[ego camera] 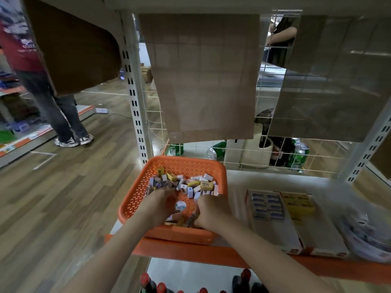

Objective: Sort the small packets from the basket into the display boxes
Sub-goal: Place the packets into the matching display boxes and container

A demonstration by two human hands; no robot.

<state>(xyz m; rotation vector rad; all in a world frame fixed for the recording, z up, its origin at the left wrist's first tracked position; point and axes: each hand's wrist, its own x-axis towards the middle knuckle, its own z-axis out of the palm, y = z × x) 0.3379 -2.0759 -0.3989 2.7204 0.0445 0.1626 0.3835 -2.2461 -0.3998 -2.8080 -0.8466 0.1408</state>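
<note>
Orange basket (135, 199) sits at the left end of the shelf (237, 187), with the packets (198, 183) heaped mostly toward its far side. Left hand (160, 203) is down among them, fingers blurred; I cannot tell whether it holds any. Right hand (211, 210) is just beside it, fingers curled into the near pile; hold likewise unclear. Display boxes (275, 227) lie just right of the basket, side by side, long axes running away from me. I judge the right hand nearer, so the transfer goes rightward.
</note>
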